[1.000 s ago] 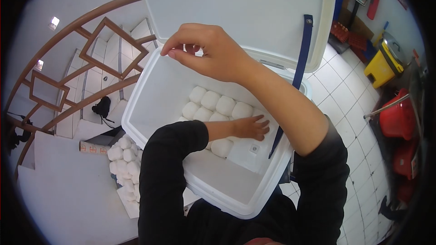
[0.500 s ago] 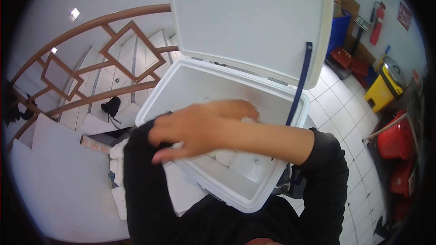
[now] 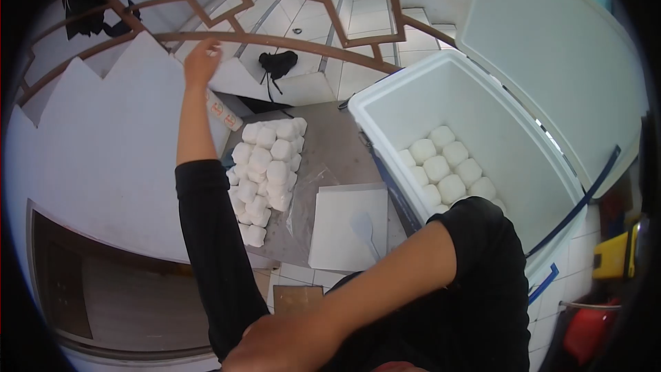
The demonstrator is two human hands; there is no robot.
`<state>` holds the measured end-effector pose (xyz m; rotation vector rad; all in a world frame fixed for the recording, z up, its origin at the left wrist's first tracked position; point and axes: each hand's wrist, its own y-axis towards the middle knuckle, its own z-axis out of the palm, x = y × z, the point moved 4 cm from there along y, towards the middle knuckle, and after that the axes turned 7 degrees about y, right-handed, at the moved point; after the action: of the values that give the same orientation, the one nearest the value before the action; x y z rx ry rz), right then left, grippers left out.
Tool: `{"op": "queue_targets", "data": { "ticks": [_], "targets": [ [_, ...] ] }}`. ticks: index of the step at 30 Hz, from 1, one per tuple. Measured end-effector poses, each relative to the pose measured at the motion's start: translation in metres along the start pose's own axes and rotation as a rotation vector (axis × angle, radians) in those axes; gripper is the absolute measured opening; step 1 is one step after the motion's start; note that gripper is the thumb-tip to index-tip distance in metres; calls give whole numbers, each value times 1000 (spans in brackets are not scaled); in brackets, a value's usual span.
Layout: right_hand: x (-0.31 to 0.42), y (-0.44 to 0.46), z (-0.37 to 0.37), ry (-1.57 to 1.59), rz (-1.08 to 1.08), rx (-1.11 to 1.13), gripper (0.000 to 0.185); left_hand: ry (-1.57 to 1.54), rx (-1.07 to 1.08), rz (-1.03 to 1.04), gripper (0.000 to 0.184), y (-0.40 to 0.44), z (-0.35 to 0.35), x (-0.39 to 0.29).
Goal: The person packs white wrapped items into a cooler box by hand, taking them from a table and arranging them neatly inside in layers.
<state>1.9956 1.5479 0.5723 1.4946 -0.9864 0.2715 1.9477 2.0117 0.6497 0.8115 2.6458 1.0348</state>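
Note:
My left arm reaches up, and my left hand (image 3: pixel 202 63) hangs in the air near the wooden railing, fingers loosely bent and apart, with nothing in it. My right arm crosses my body. My right hand (image 3: pixel 286 344) lies over the black left sleeve (image 3: pixel 220 262) near the elbow, its fingertips hidden at the bottom edge. Stacked white rounded pieces (image 3: pixel 265 158) sit on the grey table (image 3: pixel 327 138), right of my left forearm. More white rounded pieces (image 3: pixel 451 187) lie in rows in the open white cooler box (image 3: pixel 385 89), partly hidden by my right arm.
A flat white square item (image 3: pixel 337 231) with a pale spatula-like tool (image 3: pixel 367 229) lies beside the cooler. Clear plastic (image 3: pixel 303 200) and an orange-printed tube (image 3: pixel 222 111) are on the table. Behind are a brown railing (image 3: pixel 275 43), stairs and a black item (image 3: pixel 278 64).
My view has swung left, bringing the stacked pieces into sight. My left arm has stretched outward and up; my right hand has shifted from above the cooler down to the left sleeve.

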Motion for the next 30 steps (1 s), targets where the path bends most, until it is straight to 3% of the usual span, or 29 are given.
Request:
{"op": "queue_targets", "data": {
  "ticks": [2, 3, 4, 5, 7, 8, 10, 11, 14, 16, 18, 20, 22, 23, 25, 30],
  "targets": [
    [-23, 2, -17, 185, 11, 38, 25, -683, -196, -479, 24, -24, -9, 78],
    [-38, -3, -33, 7, 262, 122, 28, -669, -214, -503, 24, -35, -14, 99],
    [-56, -7, -46, -173, 505, 208, 32, -968, -421, -730, 27, -56, -17, 128],
    [-71, -4, -52, -153, 503, 232, 32, -1266, -640, -944, 30, -77, -15, 152],
    [-102, -5, -72, -383, 724, 5, 32, -1148, -623, -1014, 33, -107, 2, 200],
    [-111, 2, -73, -371, 724, 23, 32, -1054, -590, -1053, 36, -120, 14, 224],
    [-122, 18, -51, -299, 410, 438, 30, -1054, -569, -1123, 36, -146, 37, 255],
    [-123, 14, -42, -204, 244, 371, 24, -1062, -533, -1153, 35, -159, 50, 269],
    [-105, 5, -74, 1, 351, 352, 15, -904, -165, -1062, 31, -217, 107, 314],
    [-100, -12, -110, -133, 547, 174, 14, -612, 133, -859, 35, -272, 192, 378],
    [-87, -30, -153, -482, 693, 266, 13, 269, 522, -413, 69, -338, 241, 371],
    [-69, -43, -195, -386, 753, 27, 9, 272, 944, -586, 86, -368, 244, 341],
    [-67, -78, -221, -264, 791, -298, 8, 161, 770, -508, 93, -392, 267, 351],
    [-68, -91, -223, -269, 803, -287, 8, 149, 765, -519, 93, -398, 273, 344],
    [-76, -121, -235, -287, 966, -639, 9, 301, 617, -293, 93, -392, 272, 321],
    [-93, -116, -246, -272, 929, -489, 16, 302, 779, -358, 88, -371, 282, 331]
  ]
}}
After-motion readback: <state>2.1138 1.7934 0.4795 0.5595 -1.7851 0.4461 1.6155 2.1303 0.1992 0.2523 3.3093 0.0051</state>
